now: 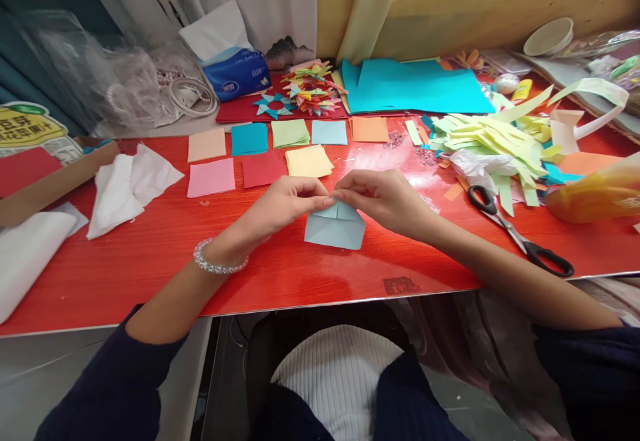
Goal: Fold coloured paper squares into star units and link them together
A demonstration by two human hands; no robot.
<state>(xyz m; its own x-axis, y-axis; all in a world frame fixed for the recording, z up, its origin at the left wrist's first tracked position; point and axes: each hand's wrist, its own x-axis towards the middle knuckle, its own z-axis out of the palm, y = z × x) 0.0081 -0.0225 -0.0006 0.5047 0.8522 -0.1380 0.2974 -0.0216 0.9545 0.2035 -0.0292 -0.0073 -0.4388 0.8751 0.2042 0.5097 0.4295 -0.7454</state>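
Note:
A light blue sheet of paper (334, 233) with folded-in top corners and a crease down its upper middle is held just over the red table (280, 267). My left hand (287, 206) pinches its top edge between thumb and fingers. Close beside it, my right hand (383, 199) grips the same edge, also closed, and the fingertips of both hands nearly meet. Beyond the hands lie stacks of square paper: yellow (309, 161), red (263, 169), pink (211, 177), and a light blue stack (329, 133) behind.
Black-handled scissors (510, 227) lie to the right, before a heap of pale green paper strips (487, 144). Crumpled white tissue (131, 187) is on the left. At the back stand a blue tissue pack (235, 74), folded paper stars (315, 91) and large turquoise sheets (415, 87).

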